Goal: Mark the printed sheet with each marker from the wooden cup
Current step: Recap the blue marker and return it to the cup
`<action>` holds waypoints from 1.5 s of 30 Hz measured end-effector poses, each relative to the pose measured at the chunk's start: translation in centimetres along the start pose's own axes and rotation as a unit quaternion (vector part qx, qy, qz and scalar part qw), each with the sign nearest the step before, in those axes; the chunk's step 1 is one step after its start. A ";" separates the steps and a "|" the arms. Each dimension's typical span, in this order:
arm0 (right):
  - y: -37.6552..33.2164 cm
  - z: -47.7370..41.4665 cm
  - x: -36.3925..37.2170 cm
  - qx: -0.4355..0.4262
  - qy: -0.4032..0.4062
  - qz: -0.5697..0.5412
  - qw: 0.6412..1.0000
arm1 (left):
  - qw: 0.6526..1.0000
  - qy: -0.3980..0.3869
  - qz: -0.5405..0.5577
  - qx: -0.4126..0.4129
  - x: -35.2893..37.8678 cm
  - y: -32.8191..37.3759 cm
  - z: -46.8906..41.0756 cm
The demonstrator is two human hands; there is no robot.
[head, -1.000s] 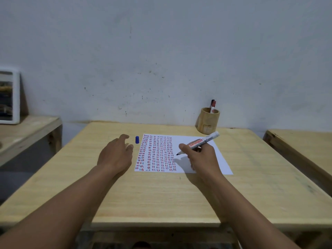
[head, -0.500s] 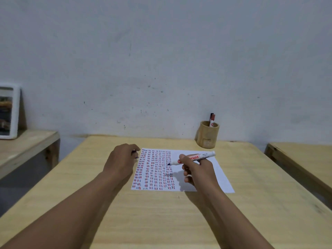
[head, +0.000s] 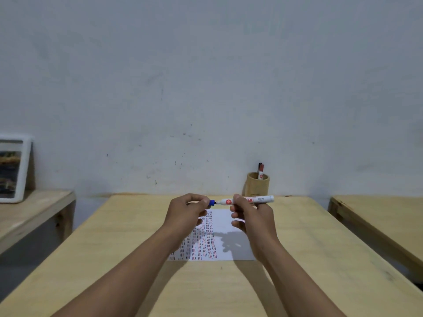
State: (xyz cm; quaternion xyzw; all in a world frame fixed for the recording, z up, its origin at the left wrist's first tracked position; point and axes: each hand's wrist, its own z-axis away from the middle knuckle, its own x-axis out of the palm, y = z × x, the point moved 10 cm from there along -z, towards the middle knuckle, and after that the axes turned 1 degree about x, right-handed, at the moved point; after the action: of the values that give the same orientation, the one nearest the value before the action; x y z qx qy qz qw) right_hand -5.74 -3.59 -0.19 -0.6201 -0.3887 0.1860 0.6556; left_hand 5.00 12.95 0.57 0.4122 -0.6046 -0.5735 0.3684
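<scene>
My right hand [head: 251, 219] grips a white marker [head: 263, 199] held level above the printed sheet [head: 225, 229], its tip pointing left. My left hand [head: 185, 213] pinches the small blue cap [head: 212, 202] right at that tip; cap and tip touch or nearly touch. The sheet lies flat on the wooden table [head: 309, 259], with rows of red and dark dashes on its left half, partly hidden by my left hand. The wooden cup [head: 256, 185] stands at the table's far edge near the wall, with a red-capped marker [head: 261, 171] sticking out of it.
A second wooden table [head: 384, 216] stands to the right across a gap. A lower wooden surface [head: 29, 216] on the left carries a white-framed object [head: 12, 168] leaning on the wall. The grey wall rises just behind the cup.
My left hand picked the blue cap up from beside the sheet. Both hands rose off the paper and came together, bringing the cap to the marker's tip.
</scene>
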 end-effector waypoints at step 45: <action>-9.5 -9.7 -4.6 -0.167 0.039 0.475 0.863 | 0.975 0.032 -0.200 0.096 11.1 1.0 -8.8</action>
State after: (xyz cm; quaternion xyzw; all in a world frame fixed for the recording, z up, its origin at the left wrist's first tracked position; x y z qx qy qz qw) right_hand -3.73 -14.97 8.33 -0.8368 -0.0467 0.3826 0.3888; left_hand 8.70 -0.66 1.87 0.5761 -0.5504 -0.5611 0.2242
